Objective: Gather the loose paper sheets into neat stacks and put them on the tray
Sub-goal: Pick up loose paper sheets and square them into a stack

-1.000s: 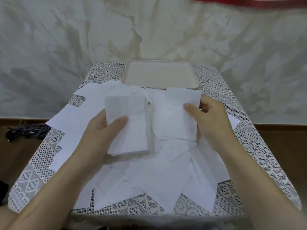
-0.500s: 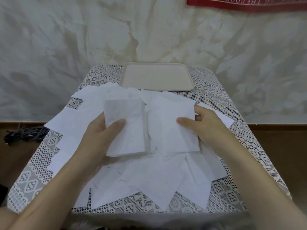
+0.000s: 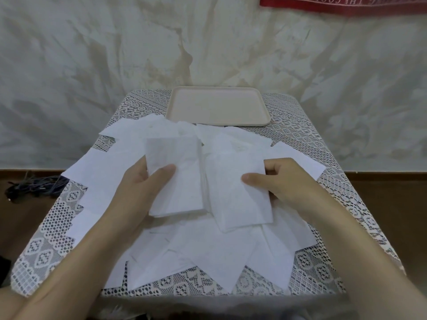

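Note:
Several loose white paper sheets (image 3: 208,255) lie scattered across the lace-covered table (image 3: 53,229). My left hand (image 3: 136,183) grips a small stack of sheets (image 3: 178,181) above the pile, thumb on top. Just right of it, my right hand (image 3: 284,181) pinches a single white sheet (image 3: 235,199) by its right edge, thumb on its face. The sheet's left edge nearly meets the stack. A beige tray (image 3: 217,107) sits at the table's far edge with nothing on it.
A stained wall rises right behind the table. A bundle of dark cords (image 3: 30,185) lies on the floor to the left. A red banner (image 3: 342,3) hangs at the top right. Paper sheets reach the table's near and left edges.
My right hand has drawn its sheet nearer and lower, toward the stack in my left hand. The left hand has hardly moved. The camera has tilted up slightly.

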{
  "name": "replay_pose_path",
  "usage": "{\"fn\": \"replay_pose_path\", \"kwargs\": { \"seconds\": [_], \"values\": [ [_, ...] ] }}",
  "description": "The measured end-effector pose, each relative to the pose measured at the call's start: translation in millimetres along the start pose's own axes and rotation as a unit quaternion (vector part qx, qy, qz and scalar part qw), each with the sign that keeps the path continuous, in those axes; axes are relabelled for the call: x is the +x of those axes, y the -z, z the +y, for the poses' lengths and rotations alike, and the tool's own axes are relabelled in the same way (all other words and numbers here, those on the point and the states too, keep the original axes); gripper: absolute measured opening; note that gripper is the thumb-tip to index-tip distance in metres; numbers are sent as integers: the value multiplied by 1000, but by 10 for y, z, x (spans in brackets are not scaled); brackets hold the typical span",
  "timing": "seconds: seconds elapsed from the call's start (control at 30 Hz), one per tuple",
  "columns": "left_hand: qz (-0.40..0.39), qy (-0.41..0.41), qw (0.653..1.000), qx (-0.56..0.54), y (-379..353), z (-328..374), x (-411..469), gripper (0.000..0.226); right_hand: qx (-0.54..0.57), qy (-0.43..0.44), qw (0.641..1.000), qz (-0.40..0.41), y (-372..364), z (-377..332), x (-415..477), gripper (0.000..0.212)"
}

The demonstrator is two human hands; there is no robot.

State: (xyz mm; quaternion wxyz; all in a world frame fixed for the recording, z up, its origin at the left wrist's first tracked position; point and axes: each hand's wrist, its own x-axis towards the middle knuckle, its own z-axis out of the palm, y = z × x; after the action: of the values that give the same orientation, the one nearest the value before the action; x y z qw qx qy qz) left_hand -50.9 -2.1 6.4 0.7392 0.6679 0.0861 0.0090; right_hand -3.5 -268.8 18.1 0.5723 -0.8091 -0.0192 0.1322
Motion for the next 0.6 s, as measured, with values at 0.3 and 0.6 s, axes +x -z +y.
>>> {"fn": "replay_pose_path", "kwargs": {
  "seconds": [0.3,0.6],
  "values": [
    [6,4,1000,-10,-32,36,-47,27,-42,47,996,70,145,-85,-18,8],
    [-10,-25,999,25,-125,40,-71,27,136,65,988,29,-41,-305,-189,15]
  ]
}}
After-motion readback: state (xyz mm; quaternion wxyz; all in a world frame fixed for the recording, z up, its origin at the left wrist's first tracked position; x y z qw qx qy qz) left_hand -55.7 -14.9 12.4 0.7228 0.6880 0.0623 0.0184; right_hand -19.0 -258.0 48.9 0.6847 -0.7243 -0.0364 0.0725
